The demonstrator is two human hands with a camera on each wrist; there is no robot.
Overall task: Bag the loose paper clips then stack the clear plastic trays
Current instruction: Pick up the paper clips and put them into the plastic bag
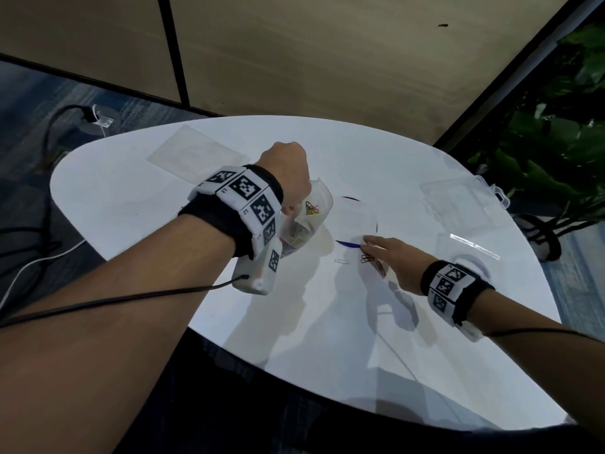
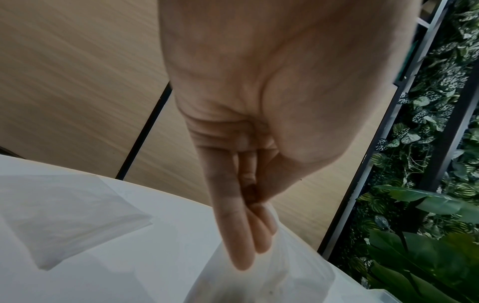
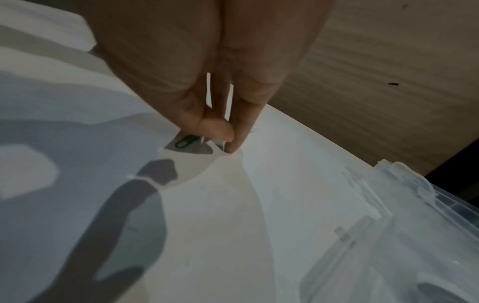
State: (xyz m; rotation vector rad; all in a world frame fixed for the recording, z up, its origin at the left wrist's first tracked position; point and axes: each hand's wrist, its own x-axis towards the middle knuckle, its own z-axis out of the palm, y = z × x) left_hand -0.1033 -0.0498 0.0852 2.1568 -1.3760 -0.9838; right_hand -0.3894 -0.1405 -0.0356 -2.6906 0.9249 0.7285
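Note:
My left hand (image 1: 288, 172) holds a clear plastic bag (image 1: 316, 213) above the white table, fingers (image 2: 243, 235) pinching its rim (image 2: 293, 272); coloured paper clips show inside. To its right, my right hand (image 1: 389, 253) reaches down to several loose paper clips (image 1: 368, 258), its fingertips (image 3: 232, 148) touching the table with the thumb close by. A green clip (image 3: 184, 141) lies just under the hand. One white clip (image 1: 342, 261) lies apart, to the left. Clear plastic trays (image 1: 461, 204) sit at the far right (image 3: 414, 225).
A round clear dish with a blue rim (image 1: 355, 245) lies just beyond the clips. A flat clear bag (image 1: 196, 155) rests at the back left (image 2: 64, 215). A clear strip (image 1: 474, 246) lies near the trays. Plants stand past the table's (image 1: 147, 217) right edge; cables run over the floor to the left.

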